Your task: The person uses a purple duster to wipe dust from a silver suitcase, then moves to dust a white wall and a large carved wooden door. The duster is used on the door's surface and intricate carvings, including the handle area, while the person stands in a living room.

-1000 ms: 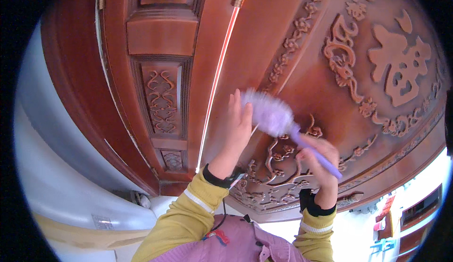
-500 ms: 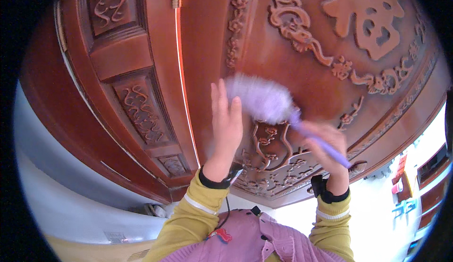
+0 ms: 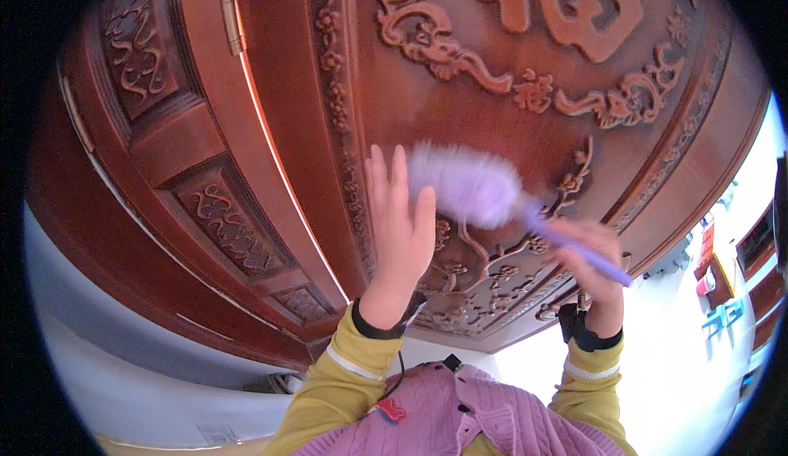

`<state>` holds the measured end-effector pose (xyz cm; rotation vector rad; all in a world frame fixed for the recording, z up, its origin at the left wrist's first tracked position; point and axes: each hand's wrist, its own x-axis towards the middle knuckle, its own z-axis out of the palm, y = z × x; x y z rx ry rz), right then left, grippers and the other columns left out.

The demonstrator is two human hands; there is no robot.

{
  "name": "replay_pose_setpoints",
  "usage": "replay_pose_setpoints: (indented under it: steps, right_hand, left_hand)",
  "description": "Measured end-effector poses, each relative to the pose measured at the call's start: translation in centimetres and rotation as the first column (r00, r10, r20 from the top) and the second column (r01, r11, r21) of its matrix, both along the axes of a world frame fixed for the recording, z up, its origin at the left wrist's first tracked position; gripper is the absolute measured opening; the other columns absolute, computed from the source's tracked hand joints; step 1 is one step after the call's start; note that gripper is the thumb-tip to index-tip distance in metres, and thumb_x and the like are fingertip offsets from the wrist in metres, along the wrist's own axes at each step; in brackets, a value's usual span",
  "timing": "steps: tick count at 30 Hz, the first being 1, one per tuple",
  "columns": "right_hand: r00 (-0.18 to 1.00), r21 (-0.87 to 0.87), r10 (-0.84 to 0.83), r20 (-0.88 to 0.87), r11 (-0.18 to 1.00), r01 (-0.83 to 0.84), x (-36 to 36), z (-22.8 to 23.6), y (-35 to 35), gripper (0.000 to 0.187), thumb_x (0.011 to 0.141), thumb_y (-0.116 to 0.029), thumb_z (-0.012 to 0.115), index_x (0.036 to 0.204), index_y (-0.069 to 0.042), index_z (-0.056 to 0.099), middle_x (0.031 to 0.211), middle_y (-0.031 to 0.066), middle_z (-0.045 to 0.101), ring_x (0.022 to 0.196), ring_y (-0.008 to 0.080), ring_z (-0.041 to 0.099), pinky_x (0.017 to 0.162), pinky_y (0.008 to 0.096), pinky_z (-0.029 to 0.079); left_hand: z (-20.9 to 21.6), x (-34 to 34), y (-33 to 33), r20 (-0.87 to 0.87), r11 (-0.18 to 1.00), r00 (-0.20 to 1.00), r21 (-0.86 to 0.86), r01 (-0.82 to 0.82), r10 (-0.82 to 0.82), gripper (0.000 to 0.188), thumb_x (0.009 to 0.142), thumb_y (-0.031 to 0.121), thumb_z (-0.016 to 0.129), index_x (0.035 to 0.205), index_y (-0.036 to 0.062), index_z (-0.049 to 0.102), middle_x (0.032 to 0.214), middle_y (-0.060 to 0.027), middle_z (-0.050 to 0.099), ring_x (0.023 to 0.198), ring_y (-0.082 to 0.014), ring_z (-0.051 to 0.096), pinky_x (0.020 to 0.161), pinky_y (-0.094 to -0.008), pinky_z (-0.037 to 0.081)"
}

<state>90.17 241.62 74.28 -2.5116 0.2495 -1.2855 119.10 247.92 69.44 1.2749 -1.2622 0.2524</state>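
Note:
A purple fluffy duster [image 3: 472, 187] slants across the middle of the view, its pale head smeared by motion. My right hand [image 3: 587, 251] is wrapped round its purple handle, whose end sticks out past the fingers. Just left of the duster head, my left hand [image 3: 400, 222] is raised with fingers stretched out and holds nothing. Its fingertips lie close to the fluff; whether they touch the door cannot be told. Behind both hands stands a reddish-brown carved wooden door [image 3: 460, 111] with raised floral branches and a large raised character. The duster head hides part of the carving.
To the left is a wooden frame [image 3: 189, 119] with carved panels, parted from the door by a bright narrow gap. A pale wall curves along the lower left. At the far right, beyond the door edge, are a blue stool [image 3: 722, 316] and a pink bucket [image 3: 706, 283].
The door's carvings have shifted left and up in the view. Both hands and the duster sit slightly farther right in the picture. The right hand keeps its grip; the left hand stays stretched out.

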Motion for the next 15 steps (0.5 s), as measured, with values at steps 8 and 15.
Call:
replay_pose_setpoints:
  steps: [8, 15]
  right_hand:
    - [0.931, 0.276, -0.21, 0.298, 0.953, 0.126, -5.5, -1.1, 0.8, 0.037, 0.094, -0.023, 0.07, 0.119, 0.004, 0.069, 0.092, 0.0147, 0.074, 0.078, 0.0226, 0.07, 0.073, 0.0341, 0.055]
    - [0.981, 0.265, -0.126, 0.148, 0.961, 0.084, -8.8, -1.1, 0.6, 0.033, 0.095, -0.021, 0.068, 0.115, 0.004, 0.072, 0.09, 0.0134, 0.075, 0.082, 0.0168, 0.07, 0.074, 0.0288, 0.055]
  left_hand:
    - [0.8, -3.3, -1.0, 0.086, 0.998, 0.994, -0.008, 0.066, -0.065, 0.061, 0.102, 0.026, 0.056, 0.155, 0.0029, 0.037, 0.164, -0.0325, 0.018, 0.15, -0.0539, 0.019, 0.12, -0.0569, 0.021]
    - [0.9, -6.5, -2.0, 0.204, 0.991, 0.972, -0.043, 0.123, -0.112, 0.065, 0.097, 0.018, 0.065, 0.155, 0.0036, 0.039, 0.166, -0.0278, 0.019, 0.152, -0.0498, 0.02, 0.121, -0.0545, 0.02]
